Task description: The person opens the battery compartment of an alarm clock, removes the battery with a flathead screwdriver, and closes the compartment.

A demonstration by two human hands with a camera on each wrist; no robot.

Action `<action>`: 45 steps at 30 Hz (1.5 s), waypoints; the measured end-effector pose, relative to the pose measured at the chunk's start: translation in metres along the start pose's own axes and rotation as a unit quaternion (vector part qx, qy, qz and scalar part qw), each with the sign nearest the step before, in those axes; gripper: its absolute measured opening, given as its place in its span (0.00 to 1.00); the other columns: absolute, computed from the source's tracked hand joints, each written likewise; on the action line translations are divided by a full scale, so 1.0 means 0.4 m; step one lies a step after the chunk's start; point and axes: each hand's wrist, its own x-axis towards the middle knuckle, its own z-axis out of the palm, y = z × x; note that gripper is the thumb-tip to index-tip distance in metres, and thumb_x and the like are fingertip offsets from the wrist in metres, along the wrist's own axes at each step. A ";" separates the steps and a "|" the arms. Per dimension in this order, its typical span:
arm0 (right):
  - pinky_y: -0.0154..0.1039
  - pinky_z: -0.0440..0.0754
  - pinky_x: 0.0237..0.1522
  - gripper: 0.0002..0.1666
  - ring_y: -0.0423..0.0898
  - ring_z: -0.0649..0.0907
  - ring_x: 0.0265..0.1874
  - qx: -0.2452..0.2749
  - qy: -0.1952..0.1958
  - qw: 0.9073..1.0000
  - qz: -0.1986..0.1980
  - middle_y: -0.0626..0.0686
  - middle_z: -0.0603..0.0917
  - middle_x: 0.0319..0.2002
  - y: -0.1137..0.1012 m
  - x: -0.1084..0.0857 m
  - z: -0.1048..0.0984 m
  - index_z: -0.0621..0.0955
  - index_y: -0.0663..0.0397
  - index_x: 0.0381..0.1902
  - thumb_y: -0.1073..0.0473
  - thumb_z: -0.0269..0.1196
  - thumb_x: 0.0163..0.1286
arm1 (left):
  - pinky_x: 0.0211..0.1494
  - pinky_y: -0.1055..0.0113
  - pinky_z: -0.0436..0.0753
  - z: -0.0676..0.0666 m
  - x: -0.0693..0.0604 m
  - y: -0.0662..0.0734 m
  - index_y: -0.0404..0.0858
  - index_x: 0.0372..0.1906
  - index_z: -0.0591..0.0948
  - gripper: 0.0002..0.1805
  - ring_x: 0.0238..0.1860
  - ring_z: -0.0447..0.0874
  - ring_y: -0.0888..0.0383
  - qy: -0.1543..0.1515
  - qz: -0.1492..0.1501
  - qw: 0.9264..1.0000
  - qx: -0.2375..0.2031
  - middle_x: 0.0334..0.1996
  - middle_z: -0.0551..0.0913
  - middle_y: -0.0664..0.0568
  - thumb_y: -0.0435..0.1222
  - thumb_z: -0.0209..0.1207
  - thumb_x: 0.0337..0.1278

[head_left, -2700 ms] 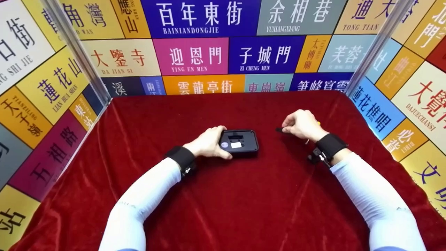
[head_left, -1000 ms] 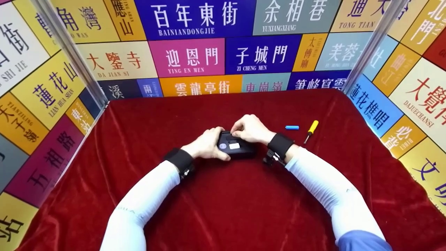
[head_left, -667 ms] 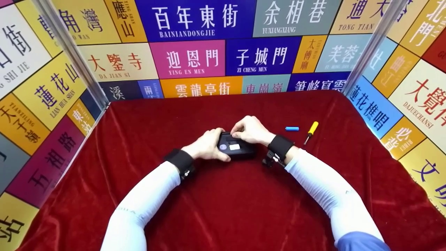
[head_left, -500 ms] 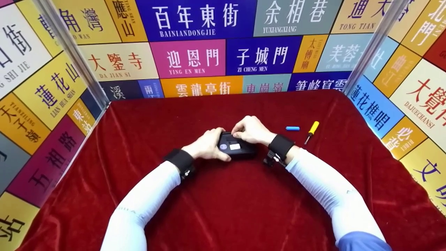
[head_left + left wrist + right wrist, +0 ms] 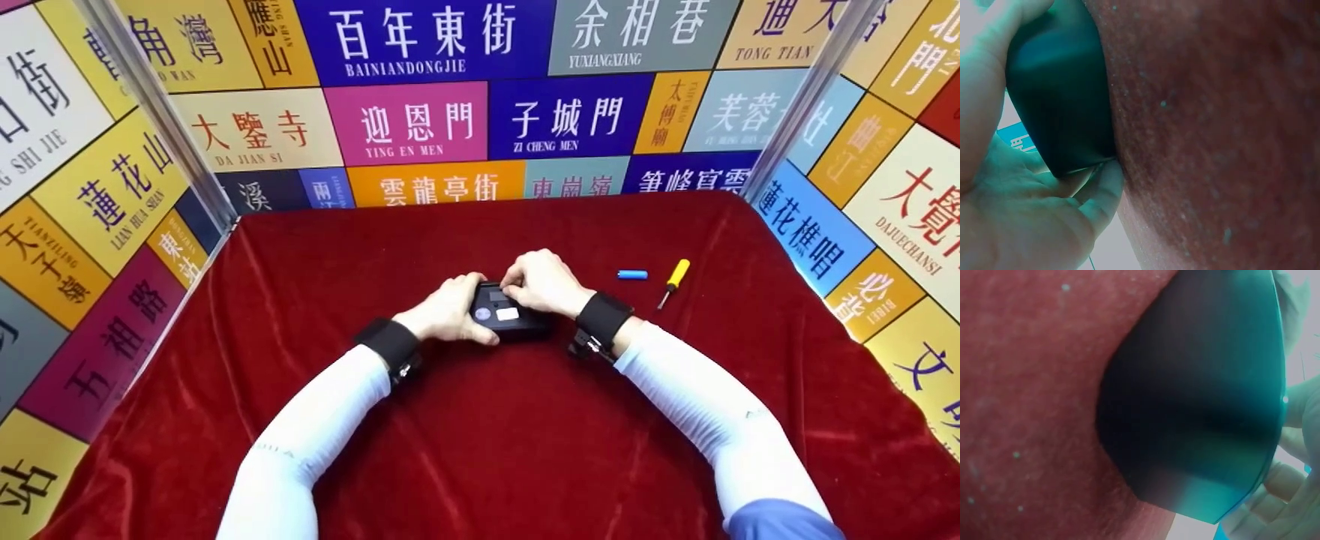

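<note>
A black plastic device [image 5: 525,327] lies on the red cloth, its underside up, with a white label and a round sticker. My left hand [image 5: 450,311] grips its left end, thumb along the near side; the left wrist view has the fingers around the dark casing [image 5: 1064,90]. Over the recess in the underside sits a small black battery cover [image 5: 498,296]. My right hand [image 5: 546,281] bends over the far right part of the device, curled fingertips pinching at the cover's edge. That contact is partly hidden. The right wrist view is mostly filled by the casing's side [image 5: 1196,399].
A blue cylindrical battery [image 5: 632,274] lies to the right of the right hand. Beyond it rests a screwdriver [image 5: 677,274] with a yellow handle. Sign-printed panels [image 5: 416,124] stand behind and at both sides of the red cloth [image 5: 510,435].
The right hand has come left from beside the device, bringing the small black piece onto the recess and uncovering the battery and screwdriver. Lately the cover looks lighter; the left hand keeps its grip.
</note>
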 end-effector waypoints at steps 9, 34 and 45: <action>0.59 0.89 0.40 0.11 0.57 0.90 0.38 -0.054 -0.005 0.998 -0.007 0.53 0.91 0.37 -0.018 -0.014 0.007 0.98 0.46 0.43 0.54 0.72 0.69 | 0.75 0.44 0.82 0.003 0.003 0.003 0.33 0.75 0.72 0.57 0.66 0.84 0.38 0.000 -0.002 1.000 0.004 0.64 0.84 0.36 0.54 0.87 0.43; 0.59 0.84 0.61 0.38 0.61 0.83 0.56 -0.057 -0.033 0.996 -0.063 0.62 0.86 0.57 0.011 -0.130 -0.012 0.89 0.59 0.67 0.36 0.71 0.73 | 0.77 0.49 0.82 0.003 -0.010 -0.004 0.35 0.82 0.69 0.64 0.66 0.83 0.40 0.010 0.006 1.000 -0.009 0.70 0.78 0.34 0.54 0.87 0.41; 0.58 0.82 0.72 0.42 0.61 0.83 0.66 -0.028 -0.056 0.997 -0.053 0.61 0.85 0.65 0.018 -0.168 -0.030 0.87 0.59 0.69 0.37 0.78 0.67 | 0.77 0.48 0.81 0.003 -0.009 -0.006 0.37 0.81 0.73 0.62 0.66 0.83 0.41 0.020 -0.002 1.000 -0.024 0.68 0.80 0.37 0.56 0.86 0.38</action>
